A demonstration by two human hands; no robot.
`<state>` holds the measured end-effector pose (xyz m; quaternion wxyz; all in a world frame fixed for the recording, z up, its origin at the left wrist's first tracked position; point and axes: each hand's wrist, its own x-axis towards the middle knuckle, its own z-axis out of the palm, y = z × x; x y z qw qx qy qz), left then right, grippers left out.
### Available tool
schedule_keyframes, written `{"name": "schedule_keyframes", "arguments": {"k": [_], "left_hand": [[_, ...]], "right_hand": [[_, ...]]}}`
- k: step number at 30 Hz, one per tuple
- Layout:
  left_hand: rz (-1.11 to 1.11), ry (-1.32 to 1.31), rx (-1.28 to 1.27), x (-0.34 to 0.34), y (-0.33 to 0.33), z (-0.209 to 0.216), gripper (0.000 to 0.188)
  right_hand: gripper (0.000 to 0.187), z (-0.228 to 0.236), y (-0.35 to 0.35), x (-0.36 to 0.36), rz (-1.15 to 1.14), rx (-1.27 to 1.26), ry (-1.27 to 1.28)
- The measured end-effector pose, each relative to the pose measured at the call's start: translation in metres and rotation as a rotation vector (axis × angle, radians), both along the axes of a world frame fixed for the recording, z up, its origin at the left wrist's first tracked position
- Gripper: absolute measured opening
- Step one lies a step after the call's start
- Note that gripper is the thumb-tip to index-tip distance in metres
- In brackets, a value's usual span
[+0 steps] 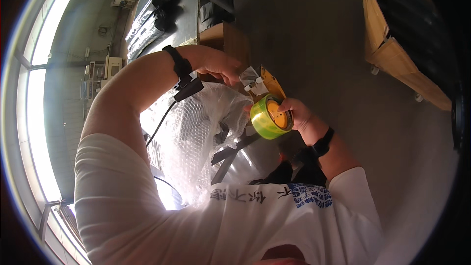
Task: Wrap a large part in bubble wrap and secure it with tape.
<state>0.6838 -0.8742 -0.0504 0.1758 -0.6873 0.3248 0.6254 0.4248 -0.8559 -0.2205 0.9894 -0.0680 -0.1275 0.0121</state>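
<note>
My right hand point(298, 114) grips a tape dispenser point(271, 82) with a yellow-orange body, loaded with a thick roll of yellow-green packing tape point(267, 120). Its front end points up and to the left, toward my left hand point(223, 67). The left fingers are bent and closed beside a clear flap at the dispenser's front; whatever lies between them is hidden. Just below the left hand, a large crumpled sheet of clear bubble wrap point(189, 127) spreads down toward my body. Dark shapes show through and beside it.
At the upper left stands a dark table point(189, 2) with black-ended items in clear wrapping point(156, 17). A brown cardboard box point(223, 39) sits behind my left hand. Another large carton point(400, 61) holding black material stands at the right. A black cable point(161, 126) hangs from my left wrist.
</note>
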Motion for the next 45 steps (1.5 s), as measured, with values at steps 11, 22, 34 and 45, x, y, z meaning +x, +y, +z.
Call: {"name": "schedule_keyframes", "arguments": {"k": [11,22,34,45], "left_hand": [[-0.247,-0.515,-0.005,0.030,0.019,0.015,0.042],[-0.243,-0.390,-0.214,0.080,0.056,0.110,0.058],[-0.172,-0.895,-1.087,-0.114,0.309,0.101,0.113],[-0.362,-0.961,-1.109,-0.178,0.237,0.033,0.058]], "right_hand": [[0.078,0.041,-0.014,0.051,-0.127,-0.073,-0.068],[0.058,0.028,-0.030,0.062,-0.062,0.115,0.089],[0.062,0.028,0.008,0.044,0.022,0.191,0.242],[0.051,0.048,-0.009,0.074,0.179,0.170,0.137]]}}
